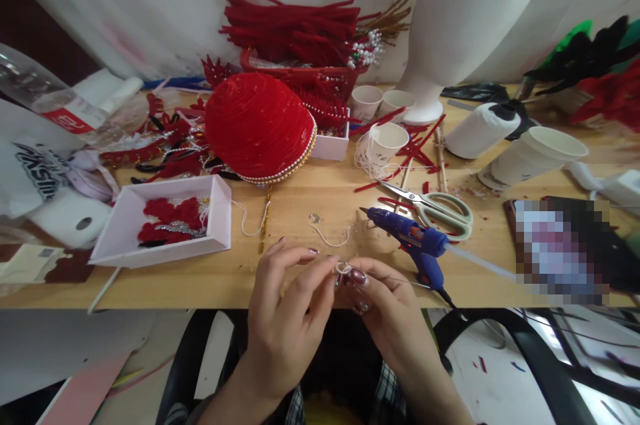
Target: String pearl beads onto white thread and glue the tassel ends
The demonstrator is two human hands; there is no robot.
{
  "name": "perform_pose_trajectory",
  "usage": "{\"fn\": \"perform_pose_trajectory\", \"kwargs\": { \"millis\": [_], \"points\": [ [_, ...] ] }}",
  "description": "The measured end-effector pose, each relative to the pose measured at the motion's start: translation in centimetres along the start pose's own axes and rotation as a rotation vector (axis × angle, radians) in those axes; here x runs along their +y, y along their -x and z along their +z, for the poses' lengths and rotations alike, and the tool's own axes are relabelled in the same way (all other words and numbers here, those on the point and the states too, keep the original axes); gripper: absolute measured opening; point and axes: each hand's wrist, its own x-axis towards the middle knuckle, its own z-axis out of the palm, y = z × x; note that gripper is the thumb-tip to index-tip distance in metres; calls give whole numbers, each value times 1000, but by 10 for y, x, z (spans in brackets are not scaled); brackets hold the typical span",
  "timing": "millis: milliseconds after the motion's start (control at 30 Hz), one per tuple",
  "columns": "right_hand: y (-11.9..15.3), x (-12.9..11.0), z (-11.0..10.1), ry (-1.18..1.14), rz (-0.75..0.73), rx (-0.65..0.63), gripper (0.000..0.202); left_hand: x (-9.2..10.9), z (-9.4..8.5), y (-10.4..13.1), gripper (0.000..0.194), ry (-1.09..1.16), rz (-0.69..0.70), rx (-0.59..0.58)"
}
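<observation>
My left hand [295, 298] and my right hand [385, 305] meet above the table's front edge, fingertips pinched together. Between them is a small loop of white cord [343, 268], and both hands grip it; its finer detail is hidden by the fingers. Just beyond lies a loose piece of white string [330, 238]. A blue hot glue gun [413, 238] rests to the right of my right hand, with a clear glue stick in its back. Behind it are scissors [440, 208] with pale green handles. A red thread-wrapped dome [257, 125] edged with beads stands farther back.
A white box [220, 218] with red pieces sits at left. Paper cups [390, 142], one trailing white string, stand behind the scissors. A red basket [320, 78] of red stems, a white mannequin form [465, 18], a thread spool [483, 130] and a phone [513, 238] also surround the workspace.
</observation>
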Motion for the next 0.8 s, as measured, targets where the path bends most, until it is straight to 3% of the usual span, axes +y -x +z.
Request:
{"fn": "perform_pose_trajectory", "kwargs": {
  "millis": [167,600,700,800],
  "points": [
    [0,0,1,-7,15,-8,25,-5,2,3,30,-17,62,-30],
    [3,7,8,-100,41,9,19,-10,7,10,30,-32,153,47],
    [3,7,8,-117,52,-16,17,-9,7,10,29,6,108,6],
    [1,8,4,-90,23,3,21,-5,3,6,23,167,-49,-78]
  ]
}}
